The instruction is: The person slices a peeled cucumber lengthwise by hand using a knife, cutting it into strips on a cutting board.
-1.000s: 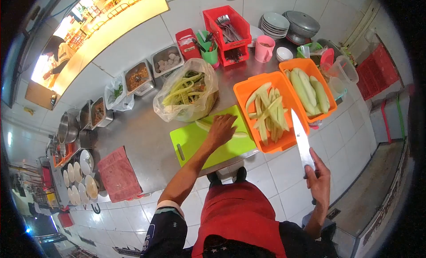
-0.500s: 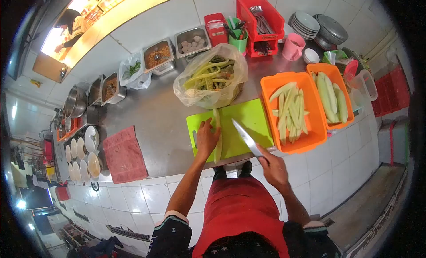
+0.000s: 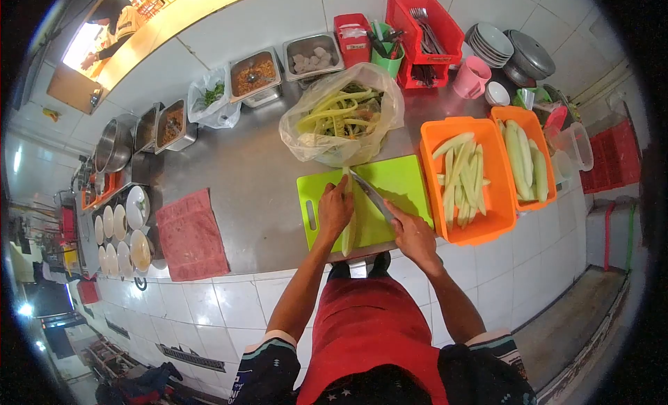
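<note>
A pale green cucumber strip (image 3: 349,227) lies lengthwise on the lime-green cutting board (image 3: 400,179). My left hand (image 3: 335,209) is closed around its upper part from the left side, fingertips pressed on it. In my right hand (image 3: 414,234) is the handle of a knife (image 3: 372,194), whose tip touches or hovers over the strip's far end. Right of the board, an orange tray (image 3: 490,224) holds several cut strips (image 3: 463,179). A second orange tray (image 3: 550,186) behind it holds whole peeled cucumbers (image 3: 518,154).
Behind the board stands a plastic bag (image 3: 390,116) of peelings. Metal pans (image 3: 257,78), red bins (image 3: 424,40), a pink mug (image 3: 472,78) and stacked plates (image 3: 490,44) line the wall. A red cloth (image 3: 191,238) and bowls (image 3: 137,207) are at left. Beyond the opening is a person (image 3: 118,26).
The strip, first slanted across the board, now lies lengthwise under my left hand. My right hand has brought the knife from beside the orange tray to the strip's far end.
</note>
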`<state>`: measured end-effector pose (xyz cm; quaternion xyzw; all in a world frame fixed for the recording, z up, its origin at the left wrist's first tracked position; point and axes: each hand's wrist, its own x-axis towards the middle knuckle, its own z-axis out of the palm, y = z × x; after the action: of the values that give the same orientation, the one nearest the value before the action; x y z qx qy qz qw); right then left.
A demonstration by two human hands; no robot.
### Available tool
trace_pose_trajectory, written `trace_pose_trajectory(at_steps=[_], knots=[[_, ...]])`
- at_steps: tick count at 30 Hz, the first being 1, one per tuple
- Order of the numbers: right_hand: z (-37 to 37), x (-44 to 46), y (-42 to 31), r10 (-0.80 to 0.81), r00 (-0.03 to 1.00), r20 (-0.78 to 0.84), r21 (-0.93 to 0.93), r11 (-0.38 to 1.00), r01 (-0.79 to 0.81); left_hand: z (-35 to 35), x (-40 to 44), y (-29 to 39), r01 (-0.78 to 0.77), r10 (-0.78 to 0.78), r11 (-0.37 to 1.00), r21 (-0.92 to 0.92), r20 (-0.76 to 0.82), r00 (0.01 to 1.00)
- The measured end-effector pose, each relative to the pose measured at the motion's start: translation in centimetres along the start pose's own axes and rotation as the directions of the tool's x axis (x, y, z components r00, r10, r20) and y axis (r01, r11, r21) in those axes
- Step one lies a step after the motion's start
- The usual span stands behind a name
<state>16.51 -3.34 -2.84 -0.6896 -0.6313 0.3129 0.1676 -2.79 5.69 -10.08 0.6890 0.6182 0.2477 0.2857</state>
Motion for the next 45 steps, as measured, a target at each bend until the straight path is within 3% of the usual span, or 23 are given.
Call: trace_pose_trajectory(at_steps=[13, 16, 18, 22, 24, 27, 29, 31, 33, 34, 36, 38, 40, 43, 45], knots=[[0.2, 0.5, -0.5, 0.046, 0.996, 0.083, 0.091, 0.994, -0.053, 0.1, 0.4, -0.3, 0.009, -0.009, 1.000, -0.004, 0.009, 1.000], [0.8, 0.3, 0.3, 0.057, 0.994, 0.097, 0.184, 0.980, -0.074, -0.4, 0.1, -0.8, -0.024, 0.025, 0.999, -0.027, 0.053, 0.998], [1.3, 0.4, 0.8, 0.030, 0.996, 0.081, 0.218, 0.975, -0.047, -1.0, -0.1, -1.2, -0.072, 0.090, 0.988, -0.136, 0.138, 0.986], [2.2, 0.7, 1.0, -0.030, 0.999, 0.043, 0.273, 0.962, 0.017, -2.1, -2.7, -1.1, -0.101, 0.117, 0.990, -0.101, 0.173, 0.978], [2.2, 1.0, 0.3, -0.008, 0.997, 0.082, 0.259, 0.966, -0.013, -2.5, -3.9, -0.7, 0.091, -0.059, 0.979, -0.183, 0.173, 0.983], [1.4, 0.7, -0.8, 0.045, 0.988, 0.149, 0.221, 0.972, -0.078, -1.0, -4.6, -1.3, 0.065, -0.059, 0.982, -0.180, 0.040, 0.997], [1.3, 0.4, -0.8, 0.084, 0.980, 0.181, 0.197, 0.973, -0.120, -0.8, -4.4, -1.5, 0.092, -0.078, 0.983, -0.156, 0.094, 0.993], [1.7, 0.2, -0.1, 0.027, 0.989, 0.144, 0.207, 0.977, -0.057, -1.2, -4.8, -1.1, 0.117, -0.097, 0.985, -0.131, 0.150, 0.984], [2.4, 0.3, 1.0, -0.026, 0.995, 0.095, 0.205, 0.979, 0.006, -2.4, -5.6, -1.0, -0.129, 0.107, 0.987, 0.092, 0.221, 0.970], [2.7, 0.4, 1.4, -0.084, 0.996, 0.044, 0.201, 0.977, 0.073, -3.0, -6.3, -0.8, -0.132, 0.110, 0.987, 0.092, 0.220, 0.969], [2.5, 0.5, 1.3, -0.081, 0.996, 0.041, 0.189, 0.979, 0.072, -4.5, -7.8, 0.0, -0.255, 0.184, 0.956, 0.149, 0.373, 0.910], [2.1, 0.5, 1.1, -0.073, 0.996, 0.048, 0.179, 0.982, 0.063, -4.4, -8.2, -0.7, -0.277, 0.193, 0.947, 0.166, 0.395, 0.898], [1.3, 1.0, 0.5, 0.020, 0.985, 0.171, 0.162, 0.986, -0.048, -4.2, -8.7, -1.2, -0.293, 0.197, 0.938, 0.186, 0.411, 0.890], [0.1, 1.4, -0.6, 0.032, 0.972, 0.234, 0.110, 0.992, -0.059, -4.1, -8.7, -1.1, -0.308, 0.209, 0.928, 0.210, 0.390, 0.897], [1.0, 2.2, -0.1, -0.022, 0.982, 0.188, 0.116, 0.993, 0.000, -4.1, -8.8, -1.3, -0.312, 0.221, 0.924, 0.220, 0.357, 0.907]])
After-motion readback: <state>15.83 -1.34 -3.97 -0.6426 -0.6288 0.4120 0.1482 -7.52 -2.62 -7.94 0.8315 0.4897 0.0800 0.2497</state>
